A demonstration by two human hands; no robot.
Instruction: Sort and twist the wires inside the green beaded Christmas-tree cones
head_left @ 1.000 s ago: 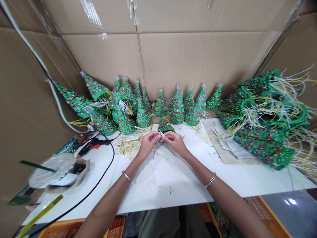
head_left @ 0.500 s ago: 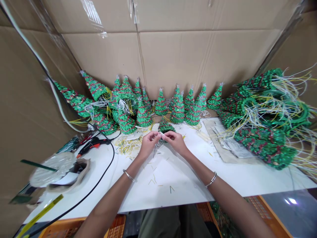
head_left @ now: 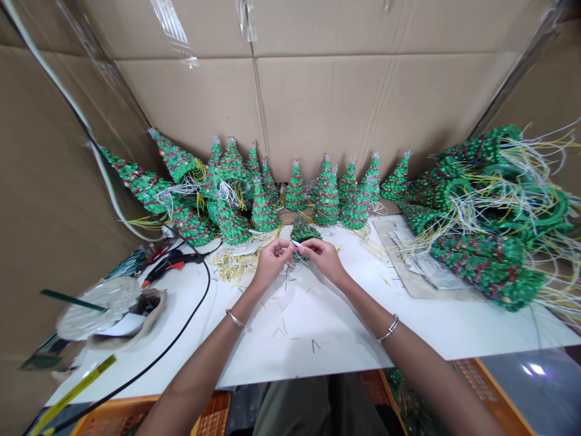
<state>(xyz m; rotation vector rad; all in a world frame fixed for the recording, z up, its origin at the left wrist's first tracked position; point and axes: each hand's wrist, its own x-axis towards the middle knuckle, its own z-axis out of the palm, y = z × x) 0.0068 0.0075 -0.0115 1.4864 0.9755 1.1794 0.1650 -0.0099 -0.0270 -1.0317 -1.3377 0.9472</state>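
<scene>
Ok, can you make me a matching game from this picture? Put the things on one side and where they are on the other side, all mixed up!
Things:
1. Red and black hot glue gun
2. Small green Christmas tree
3. Orange crate
4. Heap of green trees with loose wires

Places:
A. Below the front edge of the white table
B. On the left part of the table
C. At the table's far edge, in the middle
D. At the far right, piled high

Right pairs: 1-B, 2-C, 3-A, 4-D

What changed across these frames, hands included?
Very little. The left hand and right hand stay pinched on the small white piece, with no clear move either way. The green tinsel trees and hot glue gun stayed put.
</scene>
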